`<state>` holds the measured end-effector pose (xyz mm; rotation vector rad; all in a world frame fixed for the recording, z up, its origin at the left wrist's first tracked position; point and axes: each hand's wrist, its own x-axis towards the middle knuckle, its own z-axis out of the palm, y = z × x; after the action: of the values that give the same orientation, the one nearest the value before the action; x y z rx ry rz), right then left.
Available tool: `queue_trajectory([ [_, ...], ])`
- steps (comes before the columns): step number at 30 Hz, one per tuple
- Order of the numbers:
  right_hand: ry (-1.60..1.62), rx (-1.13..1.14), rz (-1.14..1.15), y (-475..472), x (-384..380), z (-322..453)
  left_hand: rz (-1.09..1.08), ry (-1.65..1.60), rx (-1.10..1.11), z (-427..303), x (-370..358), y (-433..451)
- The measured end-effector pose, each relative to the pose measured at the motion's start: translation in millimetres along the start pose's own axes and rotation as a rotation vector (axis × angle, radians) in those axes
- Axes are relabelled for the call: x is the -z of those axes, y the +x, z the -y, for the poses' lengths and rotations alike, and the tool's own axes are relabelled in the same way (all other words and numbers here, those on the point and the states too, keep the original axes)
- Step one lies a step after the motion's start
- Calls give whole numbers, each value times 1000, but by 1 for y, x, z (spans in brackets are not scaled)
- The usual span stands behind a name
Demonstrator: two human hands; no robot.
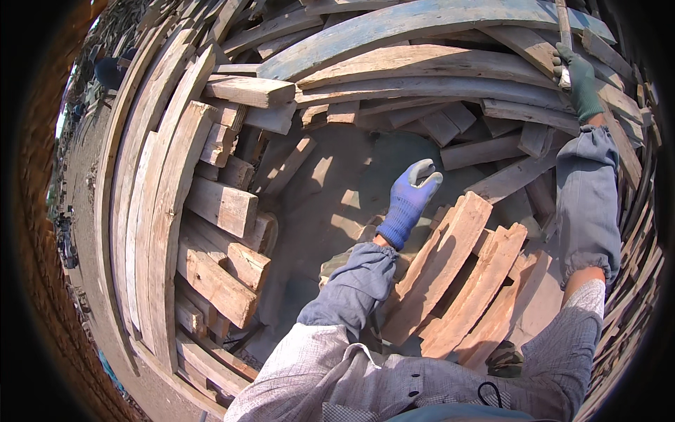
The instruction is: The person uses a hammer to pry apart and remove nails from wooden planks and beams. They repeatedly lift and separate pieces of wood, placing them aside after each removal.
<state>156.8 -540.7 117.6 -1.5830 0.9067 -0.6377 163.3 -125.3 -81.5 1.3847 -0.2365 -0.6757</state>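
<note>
My left hand (410, 192), in a blue knit glove with a grey coating, hovers over the shaded ground. Its fingers and thumb are curved with a gap between them and nothing in it. At the upper right, my right hand (581, 82), in a dark green glove, grips a wooden handle (563, 26). The handle's far end runs out of the picture, so the kind of tool cannot be told. Below my left hand, to its right, lie several short rough-sawn timbers (440, 266), lit by the sun. Past the hands stretches a long curved-looking beam with faded blue paint (401, 29).
Long weathered planks (171, 227) line the left side, with stacked timber blocks (221, 203) jutting toward the middle. Bare wooden beams (422, 66) are piled across the far side. A dense heap of thin wood strips (630, 295) lies at right. A person (111, 71) is at the upper left.
</note>
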Motion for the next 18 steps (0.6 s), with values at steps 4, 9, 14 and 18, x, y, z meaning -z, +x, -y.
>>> queue_trajectory([
  [4,114,82,-15,-139,19,-28,-43,-291,-9,-23,35,30],
  [9,143,-205,-25,-351,66,-121,44,-803,-83,-76,69,139],
  [14,-28,-635,-128,-503,77,-169,-224,-960,-65,-130,73,238],
  [18,-225,-896,-174,-558,89,-189,-214,-970,-63,-142,54,253],
])
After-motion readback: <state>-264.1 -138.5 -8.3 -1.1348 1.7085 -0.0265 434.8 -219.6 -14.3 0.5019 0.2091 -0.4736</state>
